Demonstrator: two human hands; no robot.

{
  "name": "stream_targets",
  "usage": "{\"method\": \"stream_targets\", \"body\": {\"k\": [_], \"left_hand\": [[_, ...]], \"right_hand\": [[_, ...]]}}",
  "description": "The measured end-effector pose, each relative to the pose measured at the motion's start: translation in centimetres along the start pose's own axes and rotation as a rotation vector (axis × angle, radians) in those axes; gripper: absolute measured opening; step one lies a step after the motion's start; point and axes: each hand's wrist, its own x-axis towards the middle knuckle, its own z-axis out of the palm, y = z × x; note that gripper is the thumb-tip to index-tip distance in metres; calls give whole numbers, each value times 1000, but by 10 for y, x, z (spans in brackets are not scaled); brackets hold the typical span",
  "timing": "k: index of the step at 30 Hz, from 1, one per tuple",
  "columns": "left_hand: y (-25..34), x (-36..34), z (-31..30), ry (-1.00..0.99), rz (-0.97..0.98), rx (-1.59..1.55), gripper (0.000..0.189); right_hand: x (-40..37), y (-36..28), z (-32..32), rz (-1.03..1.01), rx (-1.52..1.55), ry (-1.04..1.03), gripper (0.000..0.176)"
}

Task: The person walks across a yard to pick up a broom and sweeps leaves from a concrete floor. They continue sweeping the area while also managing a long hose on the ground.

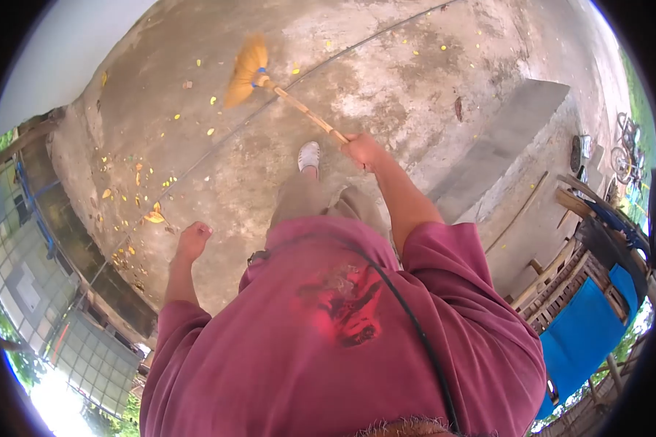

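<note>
Clasping the broom (302,108), tan bristles (249,64) fanned, blue-bound, is the right hand (364,151); the left hand (194,241) curls loosely.

Mottled grey-brown concrete floor (244,164) sweeping wide here, a thin dark line (357,46) crossing it! Over right, a low grey concrete slab (514,131), slatted brown wooden furniture (561,282), a bright blue sheet (583,331); left, pale grid-patterned panels (95,360), white daylight (58,408) blazing beneath!
</note>
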Motion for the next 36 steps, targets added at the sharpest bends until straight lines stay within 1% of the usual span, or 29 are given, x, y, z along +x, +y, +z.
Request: {"method": "stream_targets", "body": {"k": [2,4,5,7,8,10,12,14,15,17,18,19,20,21,22,24,25,26,27,29,30,31,32,33,34,35,36], "left_hand": [[2,10,12,-46,10,37,29],[28,15,16,-83,42,61,28],[44,18,20,-97,48,73,27],[71,25,29,-76,141,48,27],[86,28,33,-58,182,36,27],[151,19,33,-20,198,19,27],[207,4,39,27,214,-2,27],[254,-2,56,107,239,-47,27],[278,-8,67,140,215,-91,26],[323,-42,96,169,168,-150,25],[349,-58,110,78,207,-83,26],[370,-78,125,-13,249,-16,27],[384,-88,140,-133,234,27,27],[397,-92,153,-251,220,70,28],[412,-97,160,-263,215,96,28],[438,-102,167,-286,195,145,29],[459,-106,159,-256,214,215,29],[466,-105,151,-172,229,184,28],[469,-100,141,-101,251,151,28],[466,-79,125,46,284,96,28],[457,-68,118,130,284,77,28],[448,-61,113,143,248,48,28],[438,-55,110,154,210,20,27],[432,-51,112,161,174,-8,27],[429,-51,117,116,128,15,25],[426,-55,121,66,82,44,24],[421,-55,130,3,109,88,25]], "right_hand": [[-61,19,-25,4,40,80,43],[-127,64,-65,-6,117,158,43],[-154,103,-90,-58,80,232,44],[-213,159,-135,25,102,350,44],[-240,172,-158,154,159,398,44],[-263,219,-203,235,170,539,35],[-242,279,-262,375,128,558,25],[-178,339,-328,523,134,568,10],[-130,354,-367,541,-224,399,9],[-31,411,-400,474,-367,245,15],[-28,363,-392,418,-131,372,18],[-33,300,-379,339,103,489,22],[-13,275,-366,290,290,471,19],[-4,253,-362,263,209,360,17],[4,232,-358,227,130,253,16],[3,200,-357,55,208,127,11],[-6,185,-357,-8,273,85,12],[-27,172,-357,-57,345,44,16],[-54,169,-362,-96,417,13,22],[-113,182,-377,-118,263,88,37],[-148,194,-388,-155,217,121,38],[-179,216,-401,-195,163,147,38],[-194,257,-411,-187,158,181,38],[-240,256,-428,-68,274,212,36],[-264,276,-441,-26,211,315,29],[-282,291,-460,61,232,348,26],[-294,304,-476,146,257,381,22]]}}
